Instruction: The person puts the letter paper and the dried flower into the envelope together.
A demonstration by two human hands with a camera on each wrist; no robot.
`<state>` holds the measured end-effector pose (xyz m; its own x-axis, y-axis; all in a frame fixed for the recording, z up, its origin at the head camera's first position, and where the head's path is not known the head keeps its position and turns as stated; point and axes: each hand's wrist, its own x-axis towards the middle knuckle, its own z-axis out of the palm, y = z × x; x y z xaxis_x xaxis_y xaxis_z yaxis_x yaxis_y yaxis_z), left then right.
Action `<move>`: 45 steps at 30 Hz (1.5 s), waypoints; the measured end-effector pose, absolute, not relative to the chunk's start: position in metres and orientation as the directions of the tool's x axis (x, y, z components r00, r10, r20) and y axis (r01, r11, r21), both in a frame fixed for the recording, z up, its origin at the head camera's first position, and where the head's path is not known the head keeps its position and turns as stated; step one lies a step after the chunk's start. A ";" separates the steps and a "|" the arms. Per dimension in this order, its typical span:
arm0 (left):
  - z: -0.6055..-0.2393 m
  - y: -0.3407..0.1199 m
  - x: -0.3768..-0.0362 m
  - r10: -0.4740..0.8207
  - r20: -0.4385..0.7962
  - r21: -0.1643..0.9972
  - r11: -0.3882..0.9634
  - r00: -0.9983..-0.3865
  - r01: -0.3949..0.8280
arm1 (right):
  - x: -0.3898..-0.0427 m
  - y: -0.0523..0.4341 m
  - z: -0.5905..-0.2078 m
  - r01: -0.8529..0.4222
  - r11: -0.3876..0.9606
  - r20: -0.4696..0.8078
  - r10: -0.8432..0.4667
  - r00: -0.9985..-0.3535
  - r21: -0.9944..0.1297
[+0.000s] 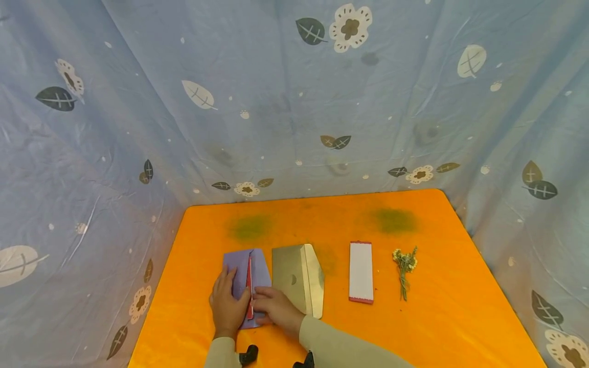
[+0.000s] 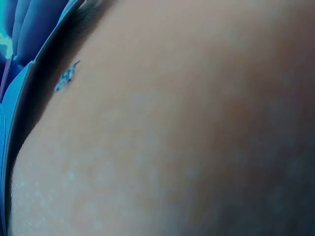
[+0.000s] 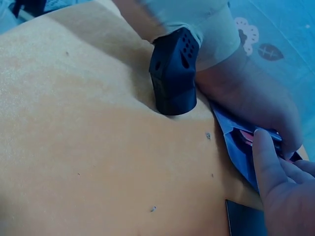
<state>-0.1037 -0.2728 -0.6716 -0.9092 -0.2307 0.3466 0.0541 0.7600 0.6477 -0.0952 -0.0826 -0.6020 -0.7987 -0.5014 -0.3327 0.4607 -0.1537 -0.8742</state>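
A purple envelope (image 1: 262, 263) lies on the orange table at left, its opening running lengthwise. From that opening shows a narrow strip of a red and white card (image 1: 249, 281), the rest hidden inside. My left hand (image 1: 228, 301) rests on the envelope's left part, its thumb beside the opening. Across from it, the extended fingers of my right hand (image 1: 276, 306) touch the envelope at the card's edge. The right wrist view shows a straight finger (image 3: 266, 157) of that hand at the opening. Mostly blurred skin fills the left wrist view.
A gold envelope (image 1: 287, 260) with its flap unfolded lies just right of the purple one. Farther right are a white card with red ends (image 1: 361, 271) and a small bunch of dried flowers (image 1: 405, 263). A patterned blue curtain (image 1: 276, 102) surrounds the table's back and sides.
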 end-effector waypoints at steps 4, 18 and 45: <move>-0.672 -0.273 -0.104 -0.226 0.350 0.647 0.760 -0.909 0.060 | -0.095 -0.085 -0.602 0.461 -0.138 -0.340 -0.500 -0.797 -0.877; -0.669 -0.274 -0.105 -0.219 0.379 0.635 0.769 -0.899 0.080 | -0.091 -0.086 -0.600 0.439 -0.153 -0.295 -0.545 -0.785 -0.885; -0.674 -0.274 -0.105 -0.222 0.367 0.626 0.777 -0.903 0.063 | -0.091 -0.076 -0.608 0.581 -0.322 -0.300 -0.617 -0.728 -0.747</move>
